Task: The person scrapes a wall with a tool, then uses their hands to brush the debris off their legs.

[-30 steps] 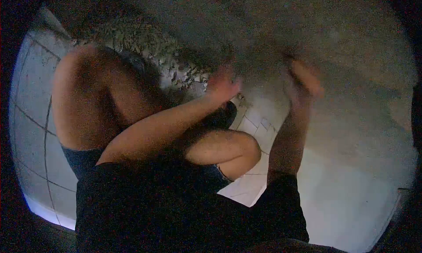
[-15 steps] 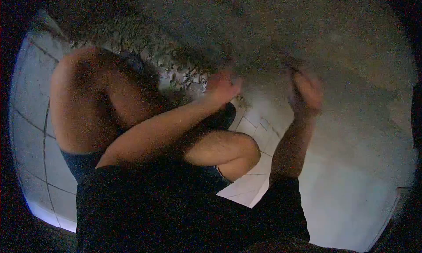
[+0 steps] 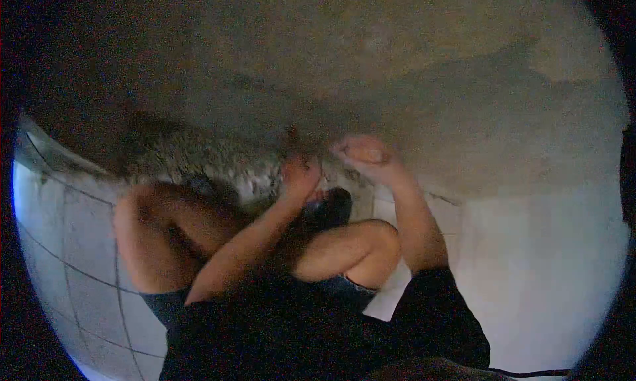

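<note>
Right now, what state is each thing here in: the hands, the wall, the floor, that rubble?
left hand: against the rough wall, grip unclear
right hand: curled into a fist at the wall
wall: bare, rough, unplastered
rubble: loose chips heaped at the wall's foot
tiled floor: pale, laid in squares

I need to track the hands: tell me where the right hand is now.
In the head view the right hand is just right of centre, at the foot of the rough grey wall, close beside the left hand and above the raised knee.
</note>
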### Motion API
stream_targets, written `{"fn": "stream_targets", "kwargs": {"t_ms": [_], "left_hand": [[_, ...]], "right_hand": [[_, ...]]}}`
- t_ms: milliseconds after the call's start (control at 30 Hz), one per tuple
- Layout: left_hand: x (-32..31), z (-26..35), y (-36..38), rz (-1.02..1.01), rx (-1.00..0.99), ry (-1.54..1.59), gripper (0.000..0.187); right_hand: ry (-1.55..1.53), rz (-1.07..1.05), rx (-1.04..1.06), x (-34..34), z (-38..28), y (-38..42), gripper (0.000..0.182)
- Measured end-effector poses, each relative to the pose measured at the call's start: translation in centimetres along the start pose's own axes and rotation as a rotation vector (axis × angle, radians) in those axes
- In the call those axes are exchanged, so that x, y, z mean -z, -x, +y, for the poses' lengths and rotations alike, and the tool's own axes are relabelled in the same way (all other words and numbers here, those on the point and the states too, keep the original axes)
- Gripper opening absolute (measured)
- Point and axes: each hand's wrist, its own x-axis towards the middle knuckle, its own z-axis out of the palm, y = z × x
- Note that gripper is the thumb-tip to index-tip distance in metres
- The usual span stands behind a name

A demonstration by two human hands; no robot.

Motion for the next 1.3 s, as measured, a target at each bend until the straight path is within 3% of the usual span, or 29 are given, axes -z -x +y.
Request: {"fn": "stream_targets", "kwargs": {"t_ms": [67, 100, 167, 200, 267, 300, 333, 400, 433, 467, 533, 567, 600, 633, 667, 733, 800, 867, 933, 1000, 1133, 1200, 1233, 1300], "left_hand": [[-2.2, -2.7, -1.5, 0.111, -0.091, -0.122, 0.055], [-2.3, -5.7, 2.6, 0.158, -0.155, -0.18, 0.054], [-1.6, -7.1, 3.5, 0.25, -0.251, -0.3, 0.054], [-0.3, -4.8, 3.5, 0.242, -0.286, -0.337, 0.054], [2.4, 0.3, 3.9, -0.086, 0.103, -0.169, 0.049], [1.9, 1.5, 3.9, -0.088, 0.075, -0.221, 0.049], [2.3, 3.5, 5.2, -0.132, 0.191, -0.08, 0.044], [2.7, 7.1, 8.8, -0.21, 0.426, 0.215, 0.037], [2.8, 8.0, 10.3, -0.247, 0.546, 0.369, 0.033], [3.2, 8.4, 11.6, -0.283, 0.671, 0.525, 0.03], [5.0, 8.4, 8.6, -0.338, 0.56, 0.527, 0.027], [5.4, 9.0, 8.4, -0.355, 0.418, 0.449, 0.025], [5.7, 10.1, 8.1, -0.377, 0.277, 0.37, 0.024], [6.0, 10.5, 7.9, -0.374, 0.271, 0.35, 0.024], [5.8, 11.4, 7.7, -0.341, 0.237, 0.311, 0.025], [5.3, 12.9, 7.4, -0.282, 0.168, 0.23, 0.031], [4.6, 15.7, 6.8, -0.225, 0.109, 0.162, 0.04], [3.6, 18.0, 6.3, -0.211, -0.144, 0.251, 0.049], [2.6, 20.0, 4.5, -0.236, -0.609, 0.095, 0.056], [0.9, 28.0, 8.4, -0.17, -0.353, 0.143, 0.059], [-1.1, 34.1, 8.5, -0.168, -0.516, 0.26, 0.061], [-1.4, 35.8, 7.8, 0.082, -0.988, -0.322, 0.053], [-1.4, 36.0, 7.6, 0.086, -0.998, -0.337, 0.053], [-1.4, 35.6, 7.6, 0.598, -1.47, -0.962, 0.04]], "right_hand": [[0.249, -0.066, 0.176, -0.2, 3.3, -0.7, 0.027], [0.231, -0.013, 0.195, -2.5, 4.5, 5.2, 0.027], [0.082, 0.287, 0.28, -5.6, 7.1, 8.7, 0.018], [0.049, 0.326, 0.283, -6.2, 7.8, 9.1, 0.018], [-0.127, 0.078, 0.161, -7.3, 9.4, 9.2, 0.013], [-0.068, 0.057, 0.325, -9.3, 13.4, 8.1, 0.014], [-0.09, 0.099, 0.345, -9.2, 12.0, 8.3, 0.014], [-1.04, -0.067, -0.76, -6.5, 6.6, 9.9, 0.016], [-0.906, -0.178, -0.583, -4.1, 3.7, 10.7, 0.016], [-0.927, -0.175, -0.552, -3.7, 2.5, 11.6, 0.016], [-0.457, -0.06, -0.304, -3.9, 0.6, 8.8, 0.012], [-0.48, -0.057, -0.289, -3.7, -0.3, 9.3, 0.012], [-0.498, -0.027, -0.12, -3.2, -1.2, 9.9, 0.013], [-0.51, 0.004, 0.045, -3.3, -1.4, 10.4, 0.016], [-0.525, 0.009, 0.053, -2.8, -0.8, 10.7, 0.016], [-0.212, 0.115, 0.428, -2.4, 1.1, 11.3, 0.032], [-0.366, 0.246, 0.448, -1.0, -0.2, 11.6, 0.04], [-0.504, 0.38, 0.468, 0.1, -2.0, 11.5, 0.05], [-0.345, 0.548, 0.345, 2.1, -4.7, 11.2, 0.062], [-0.312, 0.584, 0.351, 5.0, -6.7, 10.6, 0.064], [-0.418, 0.589, 0.382, 11.0, -10.4, 9.3, 0.063], [-0.43, 0.562, 0.326, 12.1, -10.4, 7.7, 0.062], [-0.431, 0.528, 0.26, 12.3, -10.3, 7.1, 0.061], [-0.411, 0.622, 0.284, 9.0, -6.7, 4.2, 0.059]]}}
